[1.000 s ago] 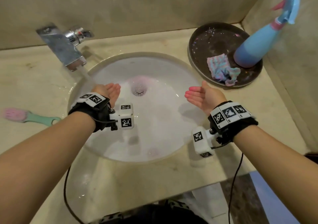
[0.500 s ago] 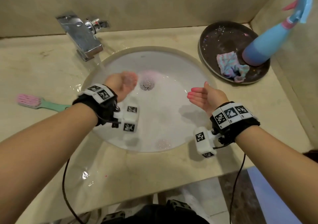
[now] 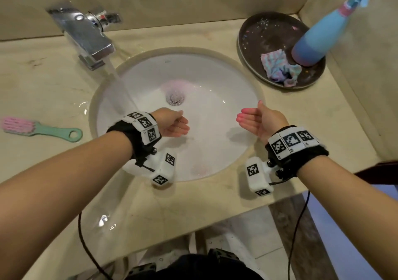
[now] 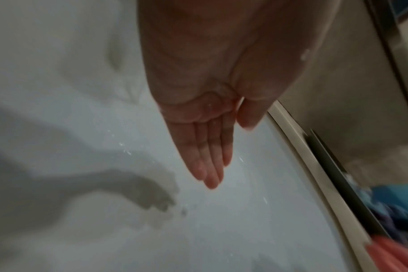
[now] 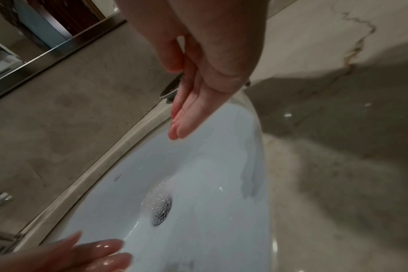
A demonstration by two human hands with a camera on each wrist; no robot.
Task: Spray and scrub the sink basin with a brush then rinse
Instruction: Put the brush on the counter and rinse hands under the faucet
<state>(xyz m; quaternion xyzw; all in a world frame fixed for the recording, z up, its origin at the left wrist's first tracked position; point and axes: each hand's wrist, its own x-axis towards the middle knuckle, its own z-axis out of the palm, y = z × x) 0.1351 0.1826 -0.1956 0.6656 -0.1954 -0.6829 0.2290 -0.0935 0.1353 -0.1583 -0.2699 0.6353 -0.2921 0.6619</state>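
The white sink basin [image 3: 215, 116] is wet, with a pink tint round its metal drain [image 3: 175, 98]. Water runs from the chrome faucet [image 3: 86, 36] into the basin's left side. My left hand [image 3: 174, 124] hovers over the basin, fingers straight and together, wet, holding nothing. The same left hand [image 4: 207, 156] shows flat above the white basin wall [image 4: 82, 147]. My right hand [image 3: 252, 119] is over the basin's right side, fingers straight, empty. The right wrist view shows that right hand [image 5: 186, 117] above the drain [image 5: 161, 206]. The pink-bristled brush [image 3: 36, 127] with a green handle lies on the counter, left.
A dark round tray [image 3: 258, 32] at the back right holds the blue spray bottle [image 3: 318, 36] and a pastel cloth [image 3: 280, 71]. The beige stone counter [image 3: 43, 75] is wet near the basin's left rim. Walls close in behind and on the right.
My left hand has drawn back from under the faucet stream toward the basin's middle, fingers straightened. The right hand has stayed in place. The view has shifted slightly.
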